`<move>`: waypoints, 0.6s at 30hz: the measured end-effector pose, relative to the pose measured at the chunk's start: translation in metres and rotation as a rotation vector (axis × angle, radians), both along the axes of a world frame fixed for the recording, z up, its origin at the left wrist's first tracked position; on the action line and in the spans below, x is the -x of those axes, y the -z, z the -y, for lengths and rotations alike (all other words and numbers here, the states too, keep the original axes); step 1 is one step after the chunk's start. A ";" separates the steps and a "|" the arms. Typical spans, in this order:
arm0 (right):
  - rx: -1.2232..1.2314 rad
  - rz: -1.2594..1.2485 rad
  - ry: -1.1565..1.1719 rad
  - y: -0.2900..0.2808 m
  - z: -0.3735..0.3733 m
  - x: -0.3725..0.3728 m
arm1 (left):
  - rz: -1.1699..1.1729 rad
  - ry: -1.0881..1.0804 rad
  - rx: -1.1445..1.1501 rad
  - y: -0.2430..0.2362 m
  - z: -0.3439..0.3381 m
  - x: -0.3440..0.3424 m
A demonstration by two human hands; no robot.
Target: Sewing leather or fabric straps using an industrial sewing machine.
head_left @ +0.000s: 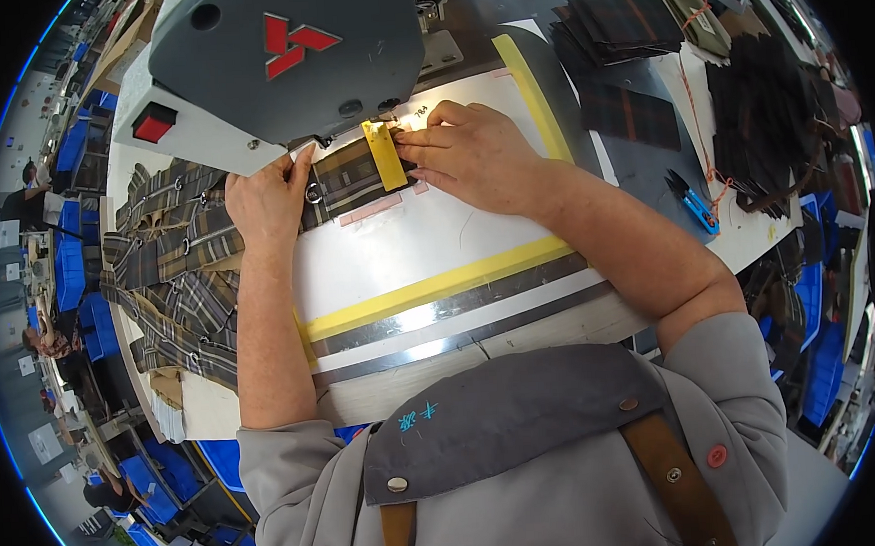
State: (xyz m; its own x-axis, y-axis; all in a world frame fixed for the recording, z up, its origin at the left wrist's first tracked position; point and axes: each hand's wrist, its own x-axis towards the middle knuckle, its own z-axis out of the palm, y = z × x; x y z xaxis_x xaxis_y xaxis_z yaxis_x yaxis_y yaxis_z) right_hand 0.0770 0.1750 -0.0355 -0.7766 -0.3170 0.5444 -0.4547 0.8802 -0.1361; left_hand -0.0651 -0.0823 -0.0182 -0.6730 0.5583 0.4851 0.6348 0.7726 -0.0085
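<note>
Under the sewing machine head [287,65] lies a plaid fabric strip [345,173], dark with tan lines. A yellow strip [385,156] crosses it near its right end. My left hand [262,207] is closed on the strip's left part, beside a metal ring [314,192] on the fabric. The fingertips of my right hand [481,159] grip the dark right end, just beyond the yellow strip. The machine's lamp lights this spot. The needle and the underside of the cloth are hidden.
Several plaid straps with metal rings [184,247] are heaped at left. Yellow tape [438,288] borders the white work surface [407,245]. At right are stacked dark plaid pieces [627,26], blue thread snips [693,203], orange cord and a dark bundle [767,112].
</note>
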 end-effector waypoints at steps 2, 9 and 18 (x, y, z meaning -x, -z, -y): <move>0.001 -0.018 -0.017 -0.004 0.001 -0.001 | -0.014 -0.018 0.010 -0.001 0.002 -0.001; -0.066 0.070 0.023 -0.006 -0.002 -0.004 | 0.153 0.151 -0.138 -0.007 -0.014 -0.031; -0.012 0.100 0.028 -0.008 -0.004 -0.004 | 0.436 0.492 0.061 -0.004 -0.027 -0.040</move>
